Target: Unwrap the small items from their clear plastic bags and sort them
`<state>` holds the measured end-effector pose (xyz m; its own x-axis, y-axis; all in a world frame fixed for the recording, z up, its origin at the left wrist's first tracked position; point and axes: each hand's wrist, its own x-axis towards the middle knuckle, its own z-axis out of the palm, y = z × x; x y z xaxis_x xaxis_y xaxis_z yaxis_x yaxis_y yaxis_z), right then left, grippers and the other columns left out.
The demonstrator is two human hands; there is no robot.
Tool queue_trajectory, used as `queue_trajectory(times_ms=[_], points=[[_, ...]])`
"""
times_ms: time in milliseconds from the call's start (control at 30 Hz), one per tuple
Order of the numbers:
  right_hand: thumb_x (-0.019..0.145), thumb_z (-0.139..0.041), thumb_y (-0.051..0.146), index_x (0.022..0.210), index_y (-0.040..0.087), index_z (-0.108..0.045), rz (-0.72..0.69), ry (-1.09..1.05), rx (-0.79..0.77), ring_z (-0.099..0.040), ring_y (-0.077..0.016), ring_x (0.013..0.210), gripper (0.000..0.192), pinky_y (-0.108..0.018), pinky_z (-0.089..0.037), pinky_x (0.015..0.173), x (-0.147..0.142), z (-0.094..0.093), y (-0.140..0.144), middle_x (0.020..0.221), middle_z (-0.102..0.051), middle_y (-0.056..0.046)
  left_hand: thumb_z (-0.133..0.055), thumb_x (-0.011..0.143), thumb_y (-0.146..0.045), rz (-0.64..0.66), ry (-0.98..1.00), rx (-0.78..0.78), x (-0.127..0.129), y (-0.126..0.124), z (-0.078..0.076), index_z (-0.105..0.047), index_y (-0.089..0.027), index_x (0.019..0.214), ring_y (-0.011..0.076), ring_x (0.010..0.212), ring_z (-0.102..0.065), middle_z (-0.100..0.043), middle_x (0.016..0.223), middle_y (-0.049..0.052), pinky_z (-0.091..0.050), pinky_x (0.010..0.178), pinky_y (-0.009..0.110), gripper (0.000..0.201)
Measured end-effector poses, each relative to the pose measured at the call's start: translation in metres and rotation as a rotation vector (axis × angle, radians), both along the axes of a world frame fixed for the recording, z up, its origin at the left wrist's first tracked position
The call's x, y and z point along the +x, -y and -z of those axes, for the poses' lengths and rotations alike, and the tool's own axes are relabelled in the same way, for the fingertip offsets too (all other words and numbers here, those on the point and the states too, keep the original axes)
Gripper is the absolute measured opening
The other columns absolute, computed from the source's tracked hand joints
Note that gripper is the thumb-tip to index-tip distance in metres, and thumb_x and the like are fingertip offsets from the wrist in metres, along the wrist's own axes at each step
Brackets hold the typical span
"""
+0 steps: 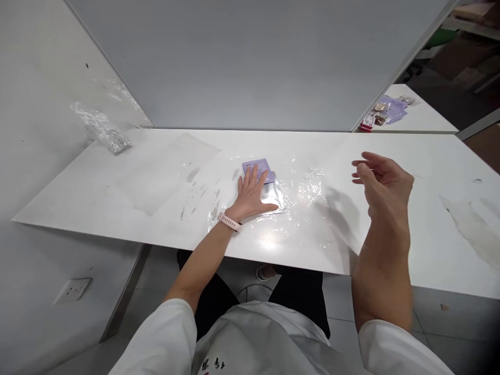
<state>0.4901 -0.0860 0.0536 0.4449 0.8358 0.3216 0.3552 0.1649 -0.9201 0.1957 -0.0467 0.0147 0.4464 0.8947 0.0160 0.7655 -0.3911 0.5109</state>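
The flat silver foil pouch with the purple label point(269, 183) is sitting near the middle of the long white surface point(117, 203), and it looks like it's lying under or inside a clear, crinkly plastic film point(308, 192) that's spread around it. Can't really tell which, the film is all glare.

The left hand point(251, 197) is pressed flat on the pouch, fingers spread and pointing away from the body, palm down, not gripping anything, just pinning it. There's a pale pink watch strap point(229, 222) on that wrist. The right hand point(380, 179) is up in the air off to the right, well apart from the pouch, fingers loosely curled and holding nothing as far as I can see.

My read: this is the hold-it-flat stage, one hand keeping the pouch put while the other is free. If the right hand goes in next, it'd have to get hold of the film edge, which is thin and slippery looking, while the left keeps steady pressure so the pouch doesn't slide.

Other stuff: a crumpled wad of clear plastic point(102, 127) at the far left end of the surface, a flat clear sheet point(167, 172) left of the pouch, and a little pile of purple packets point(386, 112) on the next table over.
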Motion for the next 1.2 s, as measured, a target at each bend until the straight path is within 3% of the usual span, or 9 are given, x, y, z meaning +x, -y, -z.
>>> queue_trajectory(times_ms=[67,167,333,500,733,867,967,1100,1200], points=[[0.086,-0.070,0.041,0.119,0.029,-0.070,-0.208,-0.103,-0.056,-0.069,-0.0200,0.086,0.035,-0.045,-0.059,0.082,-0.010,-0.004,0.002,0.105,-0.073,-0.005,-0.075,0.073,-0.066,0.016,-0.027,-0.071,-0.003,-0.002,0.000,-0.016,-0.024,0.160,0.0380,0.155,0.008,-0.002,0.170,0.013,-0.004,0.124,0.060,0.113],[0.083,-0.073,0.046,0.119,0.025,-0.070,-0.444,-0.156,-0.249,-0.070,-0.0212,0.093,0.042,-0.045,-0.060,0.085,-0.026,0.004,-0.002,0.111,-0.073,-0.008,-0.072,0.079,-0.061,0.106,-0.017,-0.069,-0.004,-0.002,0.000,-0.026,-0.023,0.158,0.0330,0.156,-0.005,-0.017,0.168,0.010,-0.013,0.125,0.053,0.098],[0.083,-0.073,0.047,0.126,0.023,-0.066,-0.493,-0.085,-0.409,-0.068,-0.0237,0.105,0.049,-0.049,-0.057,0.097,-0.043,0.038,-0.016,0.120,-0.070,-0.011,-0.075,0.081,-0.045,0.226,0.088,0.032,-0.004,-0.001,-0.001,-0.062,-0.026,0.130,0.0299,0.139,-0.041,-0.054,0.146,0.006,-0.036,0.114,0.050,0.054],[0.083,-0.072,0.044,0.125,0.023,-0.067,-0.527,-0.085,-0.359,-0.067,-0.0229,0.104,0.047,-0.046,-0.058,0.094,-0.066,0.047,-0.017,0.126,-0.067,-0.010,-0.080,0.076,-0.027,0.309,0.229,0.013,-0.003,-0.002,-0.001,-0.070,-0.024,0.109,0.0263,0.120,-0.053,-0.068,0.117,0.004,-0.044,0.102,0.045,0.035],[0.073,-0.076,0.037,0.107,0.019,-0.066,-0.375,-0.188,-0.369,-0.061,-0.0121,0.063,0.039,-0.032,-0.058,0.061,-0.096,0.057,-0.037,0.089,-0.063,-0.002,-0.081,0.073,-0.018,0.324,0.283,-0.016,0.000,0.000,0.001,-0.070,-0.026,0.108,0.0274,0.124,-0.052,-0.064,0.125,0.005,-0.043,0.107,0.047,0.038],[0.070,-0.076,0.035,0.107,0.021,-0.065,-0.357,-0.255,-0.364,-0.062,-0.0121,0.063,0.040,-0.032,-0.060,0.060,-0.088,0.060,-0.038,0.090,-0.060,-0.001,-0.091,0.064,-0.028,0.150,0.227,0.018,0.002,0.003,0.000,-0.052,-0.029,0.141,0.0401,0.148,-0.023,-0.031,0.161,0.012,-0.028,0.116,0.061,0.086],[0.068,-0.078,0.030,0.110,0.022,-0.064,-0.351,-0.249,-0.393,-0.061,-0.0097,0.058,0.045,-0.034,-0.062,0.063,-0.080,0.054,-0.029,0.102,-0.061,-0.003,-0.091,0.064,-0.032,0.001,0.204,-0.039,0.001,0.003,0.000,-0.033,-0.028,0.154,0.0437,0.153,-0.007,-0.011,0.167,0.016,-0.021,0.117,0.065,0.107],[0.068,-0.078,0.026,0.112,0.023,-0.064,-0.405,-0.270,-0.449,-0.060,-0.0095,0.055,0.047,-0.034,-0.061,0.057,-0.082,0.049,-0.018,0.104,-0.060,-0.004,-0.088,0.067,-0.032,-0.077,0.264,-0.134,0.000,0.003,0.001,-0.027,-0.031,0.157,0.0422,0.154,-0.005,-0.009,0.168,0.015,-0.021,0.118,0.064,0.108],[0.068,-0.078,0.027,0.112,0.024,-0.064,-0.456,-0.262,-0.470,-0.060,-0.0095,0.055,0.047,-0.033,-0.060,0.055,-0.090,0.049,-0.014,0.102,-0.058,-0.003,-0.086,0.068,-0.027,-0.078,0.415,-0.182,0.001,0.003,0.001,-0.032,-0.030,0.155,0.0383,0.154,-0.011,-0.020,0.166,0.013,-0.023,0.120,0.059,0.102]])
